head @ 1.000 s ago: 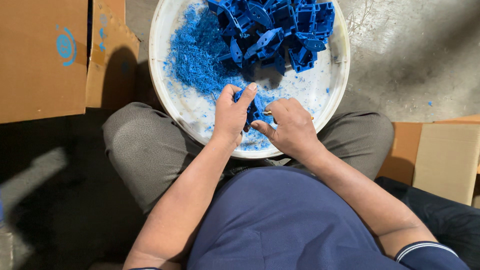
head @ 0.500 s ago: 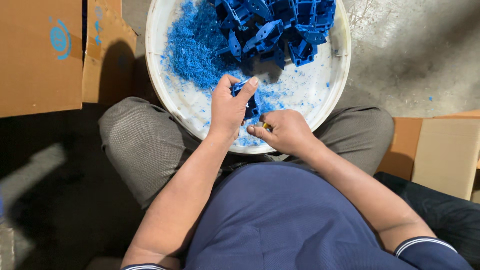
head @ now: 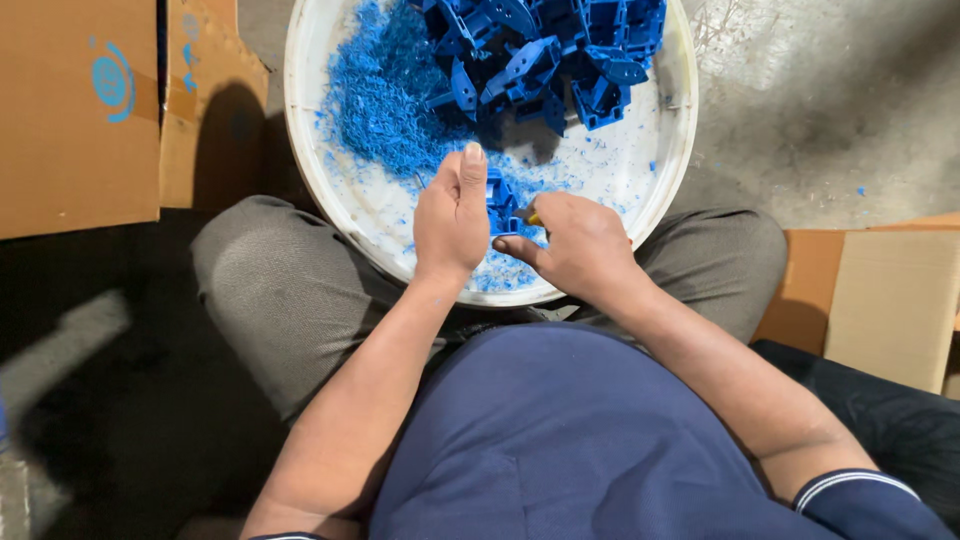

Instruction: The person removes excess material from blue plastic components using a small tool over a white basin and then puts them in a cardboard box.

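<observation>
- The left hand (head: 455, 215) has turned. A second ago its fingers were curled over the small blue plastic part (head: 500, 200). Now they point straight up along the part's left side.
- More of the blue part shows now, between the two hands.
- The right hand (head: 575, 245) has slid a bit lower and closer to the body. Its thumb now points left, under the part.
- A tiny bit of yellow (head: 533, 219) now peeks out at the top of the right hand. I cannot tell what it is.
- Both hands sit a little nearer the close rim of the white tub (head: 300, 150) than before.
</observation>
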